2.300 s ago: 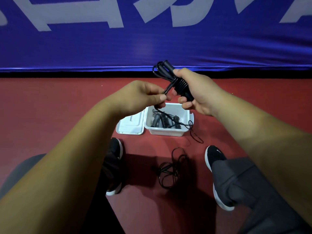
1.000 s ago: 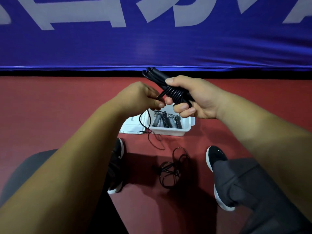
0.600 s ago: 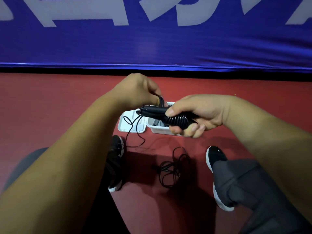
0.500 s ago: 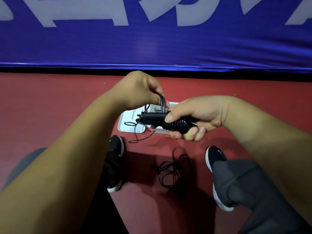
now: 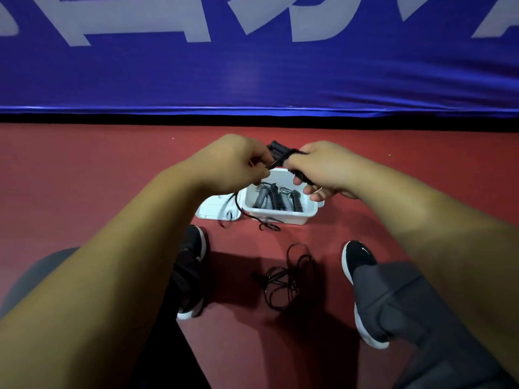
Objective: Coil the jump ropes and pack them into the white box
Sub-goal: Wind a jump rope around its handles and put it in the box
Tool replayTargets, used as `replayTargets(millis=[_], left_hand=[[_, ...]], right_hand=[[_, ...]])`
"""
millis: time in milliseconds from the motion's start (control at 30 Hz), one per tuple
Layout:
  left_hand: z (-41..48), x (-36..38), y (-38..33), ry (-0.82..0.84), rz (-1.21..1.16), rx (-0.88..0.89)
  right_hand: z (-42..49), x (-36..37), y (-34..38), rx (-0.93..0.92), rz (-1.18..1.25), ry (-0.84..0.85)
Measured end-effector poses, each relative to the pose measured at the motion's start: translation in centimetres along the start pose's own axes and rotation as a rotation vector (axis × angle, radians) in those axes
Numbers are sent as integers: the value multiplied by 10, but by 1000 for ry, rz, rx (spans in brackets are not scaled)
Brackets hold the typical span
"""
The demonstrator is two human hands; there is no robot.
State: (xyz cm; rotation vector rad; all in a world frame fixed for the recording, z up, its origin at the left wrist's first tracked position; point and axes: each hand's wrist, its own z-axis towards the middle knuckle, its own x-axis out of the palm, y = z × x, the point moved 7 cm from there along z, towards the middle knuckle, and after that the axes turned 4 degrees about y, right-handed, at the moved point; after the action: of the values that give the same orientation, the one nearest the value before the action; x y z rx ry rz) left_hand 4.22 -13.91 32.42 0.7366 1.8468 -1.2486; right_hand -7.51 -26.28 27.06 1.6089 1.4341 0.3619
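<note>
I am holding the jump rope [image 5: 280,154] bundle just above the far rim of the white box [image 5: 280,216], with my right hand [image 5: 323,169] wrapped around its handles, fingers curled tight about them. The handles' long axis is running from the far left down toward the near right, so their free ends are poking out toward my left hand [image 5: 241,164]. That hand is closer to the loose cord: its thumb and forefinger are pinching a strand right beside the handle ends, and the slack tail [image 5: 238,209] is dropping from it past the left wall of the box onto the lid [image 5: 213,210] and the floor [image 5: 84,178].

The box is lying directly below both hands, so the drop itself is short. Inside it, coiled ropes [image 5: 276,197] are already taking up what looks like most of the bottom (the shade in there makes the free room hard to judge). The tail is hanging outside the left rim, so it needs gathering first or it is going to snag there. On the near side of the box another rope [image 5: 286,279] is lying loose between my shoes, well apart from the walls.
</note>
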Motion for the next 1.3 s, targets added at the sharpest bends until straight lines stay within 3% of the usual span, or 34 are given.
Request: replayTargets(millis=[200, 333, 500, 733, 967, 1300], left_hand=[[7, 24, 16, 100, -78, -204], [8, 26, 17, 46, -274, -290], [10, 7, 13, -55, -381, -146], [-1, -10, 3, -24, -710, 11], [5, -14, 14, -115, -405, 26], [3, -1, 11, 16, -271, -28]], right_hand=[[-4, 8, 10, -19, 275, 33], [-4, 6, 13, -43, 388, 84], [-9, 0, 12, -55, 411, 175], [-23, -2, 23, -74, 584, 308], [-26, 0, 25, -27, 836, 404], [-20, -4, 21, -24, 553, 132]])
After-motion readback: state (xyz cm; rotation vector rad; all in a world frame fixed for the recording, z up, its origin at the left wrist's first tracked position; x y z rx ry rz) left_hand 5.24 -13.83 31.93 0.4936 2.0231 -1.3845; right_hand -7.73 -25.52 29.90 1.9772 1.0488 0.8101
